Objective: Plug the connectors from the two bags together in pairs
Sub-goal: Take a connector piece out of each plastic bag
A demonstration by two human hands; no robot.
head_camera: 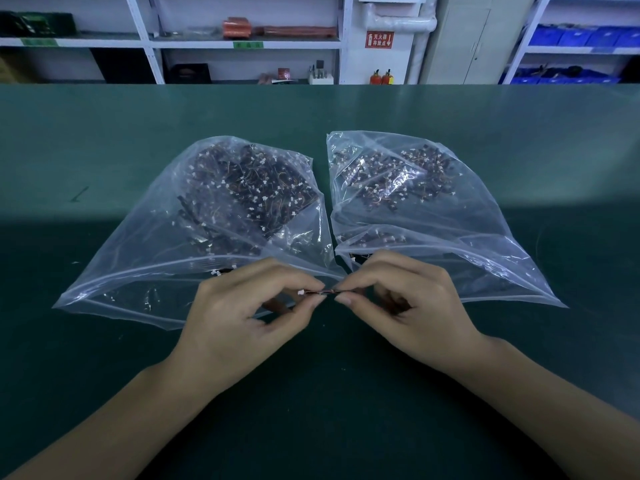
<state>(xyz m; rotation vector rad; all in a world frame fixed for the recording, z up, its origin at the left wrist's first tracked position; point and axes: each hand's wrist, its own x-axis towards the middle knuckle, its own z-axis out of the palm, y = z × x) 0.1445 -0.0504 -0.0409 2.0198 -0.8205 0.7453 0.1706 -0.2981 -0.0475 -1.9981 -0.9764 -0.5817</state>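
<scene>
mating step: your left hand (239, 306) and right hand (412, 303) each pinch one end of a connector pair (320, 293); next, push them fully home.

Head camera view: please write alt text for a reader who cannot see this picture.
A person's left hand and right hand pinch a small wired connector piece between their fingertips above a green table. Behind the hands lie two open clear plastic bags, the left bag and the right bag, both full of small connectors.
</scene>
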